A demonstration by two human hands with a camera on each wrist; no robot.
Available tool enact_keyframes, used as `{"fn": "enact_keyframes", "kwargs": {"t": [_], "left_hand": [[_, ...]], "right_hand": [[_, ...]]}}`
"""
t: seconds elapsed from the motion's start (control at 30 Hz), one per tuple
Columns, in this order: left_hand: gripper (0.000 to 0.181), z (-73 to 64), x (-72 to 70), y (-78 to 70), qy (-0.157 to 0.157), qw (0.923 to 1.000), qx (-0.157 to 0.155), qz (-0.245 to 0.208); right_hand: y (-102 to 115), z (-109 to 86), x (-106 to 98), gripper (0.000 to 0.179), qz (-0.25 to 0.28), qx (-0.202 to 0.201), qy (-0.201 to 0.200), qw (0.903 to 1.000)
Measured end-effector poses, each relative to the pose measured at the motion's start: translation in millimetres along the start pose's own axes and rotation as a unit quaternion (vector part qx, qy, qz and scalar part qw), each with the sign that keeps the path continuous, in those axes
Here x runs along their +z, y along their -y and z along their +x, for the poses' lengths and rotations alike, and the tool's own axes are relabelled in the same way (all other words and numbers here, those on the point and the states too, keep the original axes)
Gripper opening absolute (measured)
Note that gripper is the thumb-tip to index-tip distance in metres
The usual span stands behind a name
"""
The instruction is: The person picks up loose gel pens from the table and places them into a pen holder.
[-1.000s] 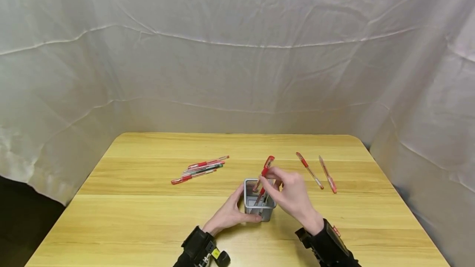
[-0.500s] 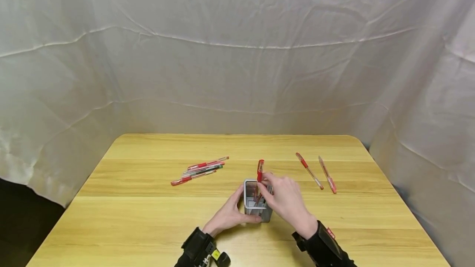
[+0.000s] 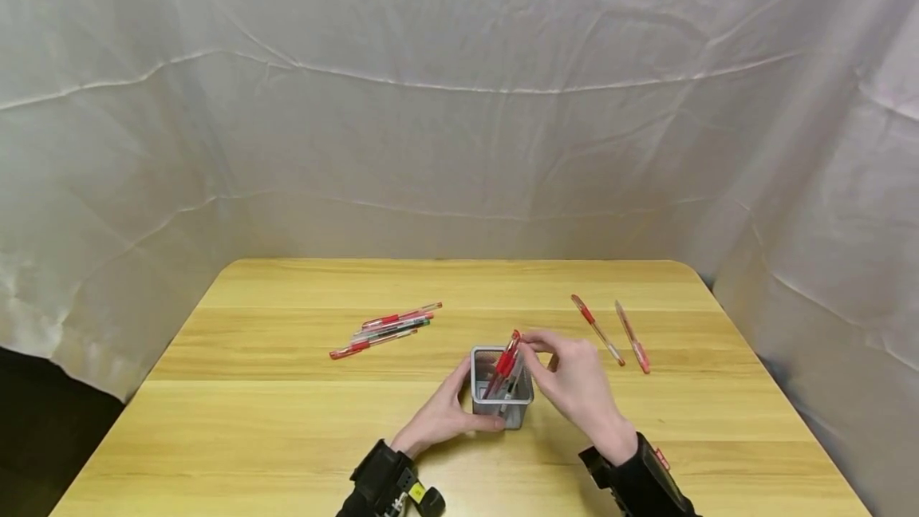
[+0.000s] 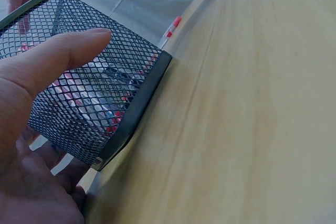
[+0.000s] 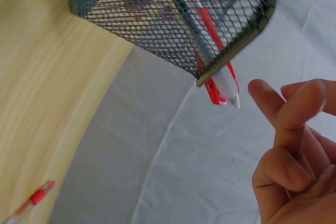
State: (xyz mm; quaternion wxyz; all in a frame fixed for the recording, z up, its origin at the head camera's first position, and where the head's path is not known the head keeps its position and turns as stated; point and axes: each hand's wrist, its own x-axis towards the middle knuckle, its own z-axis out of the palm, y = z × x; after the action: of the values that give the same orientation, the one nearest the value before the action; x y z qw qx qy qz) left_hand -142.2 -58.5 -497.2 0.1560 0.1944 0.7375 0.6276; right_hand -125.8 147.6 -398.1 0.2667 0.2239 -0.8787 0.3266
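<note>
A grey mesh pen holder (image 3: 516,419) stands on the table, and in the left wrist view its black-looking mesh (image 4: 84,100) fills the upper left. My left hand (image 3: 447,413) grips it, thumb along the near side and fingers around the left side. Several pens lean inside, among them red-capped gel pens (image 3: 506,362) whose tops poke past the rim. Just right of those tops is my right hand (image 3: 580,383), holding nothing. The right wrist view shows a small gap between its loosely bent fingers (image 5: 262,97) and the pen ends (image 5: 216,94).
Left of the holder, several red and green pens (image 3: 380,344) lie in a loose group on the wooden table (image 3: 287,421). Two more, a red pen (image 3: 585,311) and a pinkish-red pen (image 3: 640,353), lie apart to the right. A pale cloth (image 3: 459,150) hangs behind the table.
My right hand lowered a red pen into the holder and let it go, then drew slightly right. That pen now leans among the others. My left hand has stayed on the holder.
</note>
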Motion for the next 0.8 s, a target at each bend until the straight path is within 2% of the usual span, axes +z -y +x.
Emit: {"fn": "enact_keyframes", "kwargs": {"t": [0.07, 0.13, 0.2, 0.3, 0.37, 0.43, 0.53, 0.63, 0.67, 0.8], "left_hand": [[0.100, 0.6, 0.1, 0.4, 0.002, 1.0000, 0.002, -0.003], [0.100, 0.8, 0.3, 0.7, 0.002, 1.0000, 0.003, -0.006], [0.100, 0.9, 0.5, 0.6, 0.002, 1.0000, 0.003, -0.007], [0.100, 0.5, 0.7, 0.1, 0.002, 0.9999, 0.005, -0.010], [0.099, 0.6, 0.6, -0.1, 0.003, 0.9999, 0.008, -0.013], [0.097, 0.7, 0.6, -0.2, 0.005, 0.9998, 0.011, -0.016], [0.096, 0.6, 0.5, -0.2, 0.006, 0.9998, 0.009, -0.016], [0.096, -0.1, 0.3, -0.2, 0.004, 0.9999, 0.007, -0.012], [0.097, -0.2, 0.3, 0.0, 0.003, 0.9999, 0.006, -0.010], [0.096, 0.2, 0.4, -0.1, 0.004, 0.9999, 0.007, -0.014]], "right_hand": [[-8, -1.2, 0, 0.011, 0.030, 0.015, -0.004, 0.9994], [-47, -11.5, 17, 0.014, 0.058, 0.009, -0.018, 0.9981], [-89, -23.5, 35, 0.019, 0.089, 0.018, -0.016, 0.9958], [-141, -38.4, 57, 0.026, 0.147, 0.033, -0.019, 0.9884], [-143, -38.8, 54, 0.027, 0.194, 0.072, -0.009, 0.9784], [-142, -37.7, 51, 0.026, 0.227, 0.095, -0.014, 0.9691], [-146, -37.8, 49, 0.027, 0.246, 0.115, -0.017, 0.9622], [-147, -36.8, 44, 0.028, 0.246, 0.111, -0.023, 0.9626], [-147, -36.2, 42, 0.027, 0.263, 0.101, -0.025, 0.9592], [-116, -24.7, 16, 0.024, 0.284, 0.111, -0.032, 0.9518]]}}
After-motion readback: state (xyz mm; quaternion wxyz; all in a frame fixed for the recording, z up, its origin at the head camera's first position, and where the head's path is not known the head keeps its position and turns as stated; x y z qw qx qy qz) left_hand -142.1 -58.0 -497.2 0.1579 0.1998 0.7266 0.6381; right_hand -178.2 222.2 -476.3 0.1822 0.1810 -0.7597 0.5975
